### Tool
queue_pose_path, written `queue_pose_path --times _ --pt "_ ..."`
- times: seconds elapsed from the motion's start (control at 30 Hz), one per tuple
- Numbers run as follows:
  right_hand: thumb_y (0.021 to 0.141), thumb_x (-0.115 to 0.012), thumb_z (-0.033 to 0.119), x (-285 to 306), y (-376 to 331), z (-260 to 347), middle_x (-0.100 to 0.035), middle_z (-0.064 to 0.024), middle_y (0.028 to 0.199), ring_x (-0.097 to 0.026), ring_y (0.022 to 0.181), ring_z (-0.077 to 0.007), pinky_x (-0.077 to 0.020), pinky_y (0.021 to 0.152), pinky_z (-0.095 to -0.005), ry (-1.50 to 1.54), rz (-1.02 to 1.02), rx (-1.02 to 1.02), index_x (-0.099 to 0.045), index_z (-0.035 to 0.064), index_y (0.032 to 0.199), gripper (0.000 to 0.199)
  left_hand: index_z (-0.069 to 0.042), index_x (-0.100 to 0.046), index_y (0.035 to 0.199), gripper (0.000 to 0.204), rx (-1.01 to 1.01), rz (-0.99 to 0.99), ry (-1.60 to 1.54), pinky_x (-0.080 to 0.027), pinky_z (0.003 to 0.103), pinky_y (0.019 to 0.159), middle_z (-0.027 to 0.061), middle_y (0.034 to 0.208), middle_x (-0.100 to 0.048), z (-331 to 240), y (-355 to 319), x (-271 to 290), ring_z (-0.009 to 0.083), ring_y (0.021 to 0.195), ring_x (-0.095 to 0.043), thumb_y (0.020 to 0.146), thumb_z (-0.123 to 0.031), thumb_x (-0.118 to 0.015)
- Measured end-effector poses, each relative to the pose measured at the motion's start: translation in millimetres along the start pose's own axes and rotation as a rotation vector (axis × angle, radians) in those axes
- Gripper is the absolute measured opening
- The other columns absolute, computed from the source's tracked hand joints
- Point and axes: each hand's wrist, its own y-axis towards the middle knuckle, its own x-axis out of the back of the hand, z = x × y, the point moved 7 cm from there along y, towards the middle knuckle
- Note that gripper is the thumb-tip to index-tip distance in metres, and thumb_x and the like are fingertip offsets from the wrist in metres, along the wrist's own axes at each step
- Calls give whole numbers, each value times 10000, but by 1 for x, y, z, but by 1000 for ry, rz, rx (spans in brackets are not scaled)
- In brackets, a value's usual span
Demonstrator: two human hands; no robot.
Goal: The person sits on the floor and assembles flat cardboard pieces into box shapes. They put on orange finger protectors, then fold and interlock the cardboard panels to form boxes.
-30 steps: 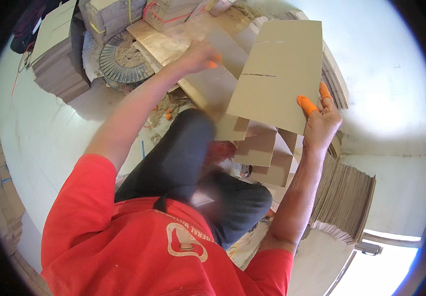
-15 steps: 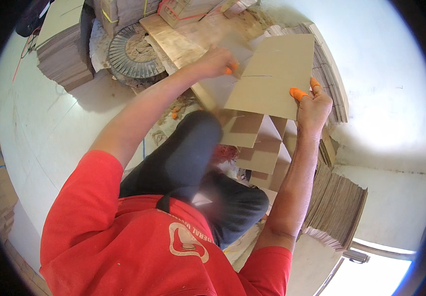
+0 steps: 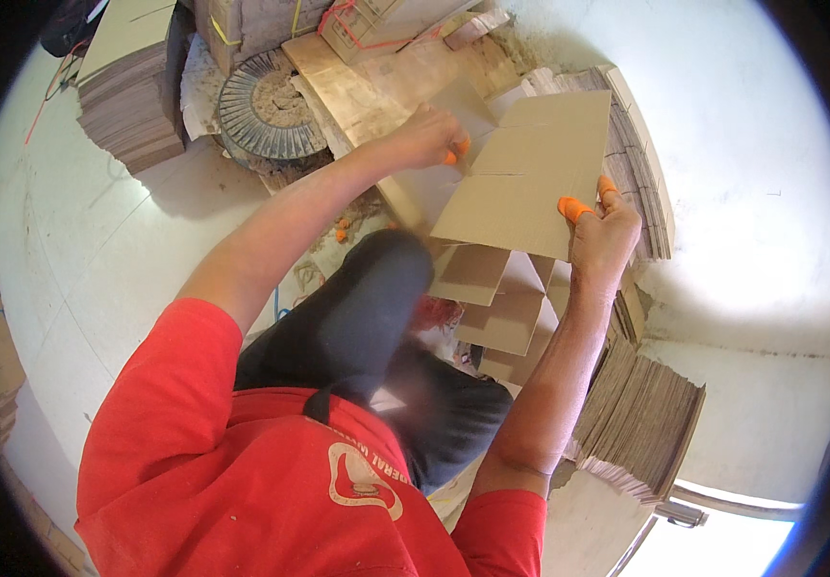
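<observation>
My right hand (image 3: 607,231), with orange covers on thumb and finger, grips the right edge of a flat brown cardboard sheet (image 3: 530,173) that has slits cut in it. Beneath that sheet hang crossed cardboard pieces (image 3: 496,322), slotted together into a divider with open cells. My left hand (image 3: 429,139) is closed at the far left side, its orange-tipped fingers pinching a cardboard strip (image 3: 424,192) that stands beside the sheet. Part of this strip is blurred and passes behind the sheet.
Stacks of cut cardboard stand at the right (image 3: 641,413), behind the sheet (image 3: 641,163) and at the far left (image 3: 131,96). A wooden board (image 3: 357,87) lies ahead, beside a round ribbed black object (image 3: 271,106). My bent knee (image 3: 386,260) is just below the divider.
My left hand has moved slightly down and nearer the sheet's left edge. The sheet and divider sit a little lower in view, with my right hand still gripping.
</observation>
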Motion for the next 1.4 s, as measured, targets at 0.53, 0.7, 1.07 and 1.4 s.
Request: queue_pose_path --times 0.53,0.7,1.07,1.4 --pt "680 -625 -84 -77 6 -16 -634 -268 818 -639 770 -375 -484 671 -387 -13 72 116 -617 -61 1001 322 -131 -657 791 109 -65 -74 46 -345 417 798 29 784 -675 11 8 -6 240 820 -596 689 -96 -669" --pt "676 -639 -56 -80 15 -25 -623 -281 803 -630 775 -396 -480 673 -396 11 110 58 -612 -72 991 317 -133 -658 796 112 -78 -53 32 -345 422 773 28 786 -678 7 13 -5 234 820 -604 695 -84 -654" --pt "705 -592 -34 -95 30 -28 -601 -309 842 -607 835 -444 -491 706 -450 -181 187 77 -573 -97 789 107 -83 -664 768 110 -113 -129 -26 -458 391 677 95 753 -673 4 20 -2 271 729 -647 661 -58 -652" --pt "723 -565 -49 -90 20 -9 -611 -313 843 -615 840 -444 -505 735 -471 -314 167 142 -579 -124 844 143 -49 -667 810 146 -82 -64 21 -487 376 692 107 790 -679 4 20 1 266 779 -650 666 -33 -652"
